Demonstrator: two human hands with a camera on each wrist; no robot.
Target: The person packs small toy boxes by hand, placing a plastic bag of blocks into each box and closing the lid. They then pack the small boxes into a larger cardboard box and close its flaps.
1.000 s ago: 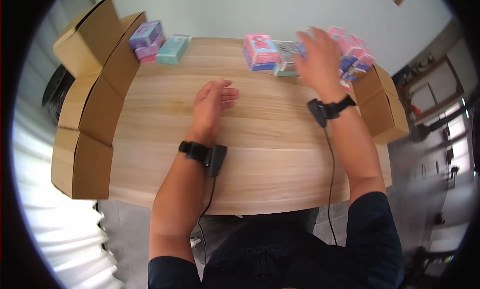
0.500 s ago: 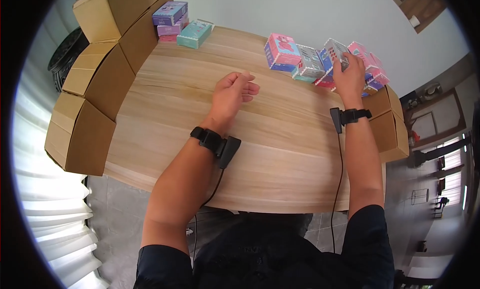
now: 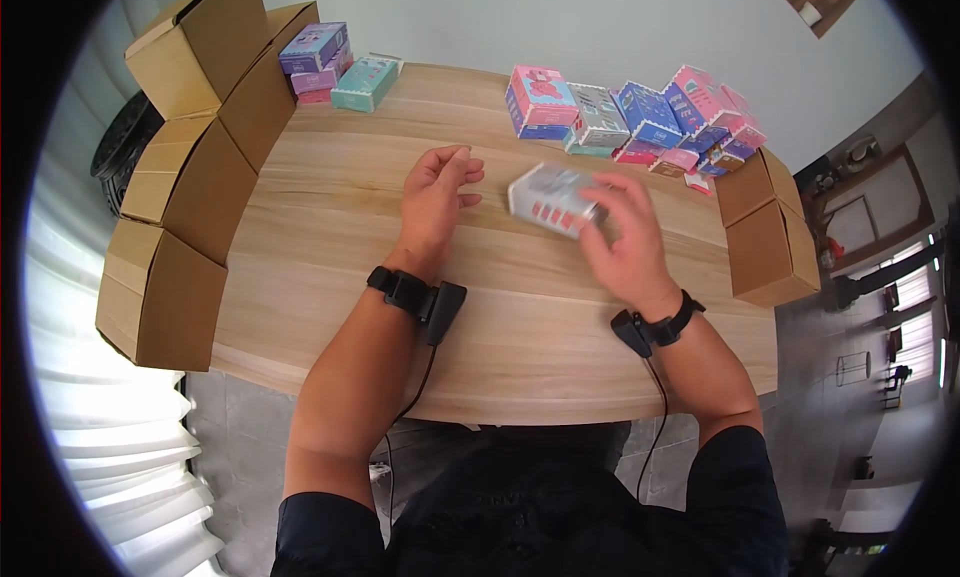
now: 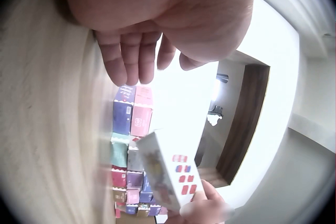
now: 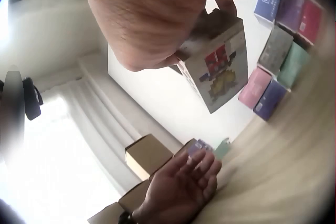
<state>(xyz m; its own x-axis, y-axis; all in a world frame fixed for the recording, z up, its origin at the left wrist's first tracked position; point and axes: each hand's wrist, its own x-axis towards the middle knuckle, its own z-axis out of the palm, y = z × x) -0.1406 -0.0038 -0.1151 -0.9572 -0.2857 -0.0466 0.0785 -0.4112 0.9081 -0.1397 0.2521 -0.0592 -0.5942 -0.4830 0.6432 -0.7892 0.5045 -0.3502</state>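
A grey-white box with red marks is gripped by my right hand at its right end, held over the middle of the table and somewhat blurred. In the right wrist view the box shows a colourful figure on one face. My left hand is left of the box, not touching it, with fingers loosely bent and nothing in them. The left wrist view shows its fingers hanging relaxed, while the box is pinched by the right hand's fingers.
Small pink, blue, grey and purple boxes stand stacked along the back right edge. Purple boxes and a teal box are at the back left. Brown cartons line the left edge; others stand at the right edge of the table.
My right hand has moved from the right-hand stacks leftward and nearer, bringing the grey-white box from the top of them. My left hand has stayed in much the same place on the table.
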